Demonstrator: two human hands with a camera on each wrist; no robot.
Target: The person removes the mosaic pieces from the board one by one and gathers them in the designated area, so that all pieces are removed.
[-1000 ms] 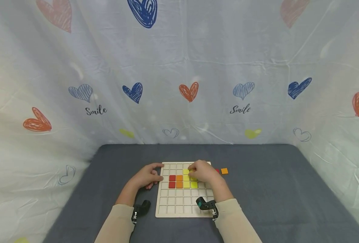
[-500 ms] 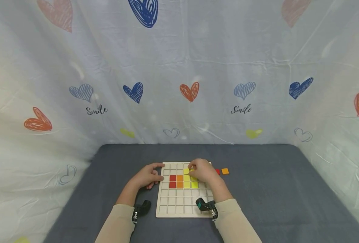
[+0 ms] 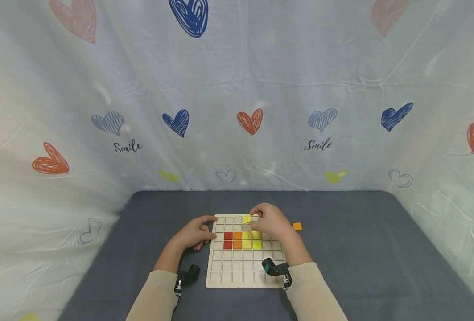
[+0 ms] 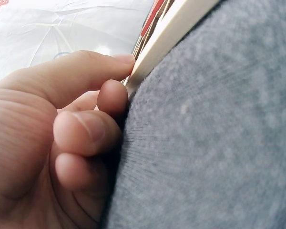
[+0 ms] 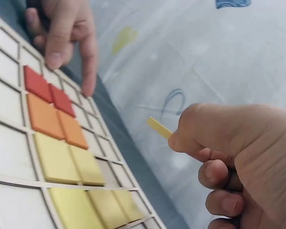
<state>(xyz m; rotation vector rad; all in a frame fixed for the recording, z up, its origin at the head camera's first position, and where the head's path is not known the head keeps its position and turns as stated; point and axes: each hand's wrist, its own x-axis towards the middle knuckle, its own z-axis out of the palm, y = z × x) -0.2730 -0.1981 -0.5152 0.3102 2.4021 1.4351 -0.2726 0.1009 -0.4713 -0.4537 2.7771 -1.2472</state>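
Right wrist view: your right hand (image 5: 250,155) pinches one yellow tile (image 5: 158,126) between thumb and index finger; the other fingers curl loosely, holding nothing. Tile shows edge-on here, clear of the board, one end jutting past the fingertips.

Head view: held tile is over the far rows of the gridded board (image 3: 237,265), just beyond a bare square (image 3: 246,228). Already seated: two red tiles (image 3: 228,236), two orange tiles (image 3: 237,244) beside them, then a yellow group (image 3: 246,244), partly hidden by your hand. Loose orange tile (image 3: 297,226) lies on the counter (image 3: 361,249), near your right wrist.

Left hand (image 3: 194,232): thumb and index finger reach out apart, tips touching the board's left edge; remaining fingers bent, no object in them. Sound brace, by the look of it. Light, even pressure should do; a harder push could slide the board.

Handling: pinch lightly, near the edge. Level the tile before bringing it close; a tilted one would probably catch on the grid ridges. Carry high over the seated yellows, since a low knuckle may nudge them. Straight-down lowering looks safest, with fingertips outside the square.
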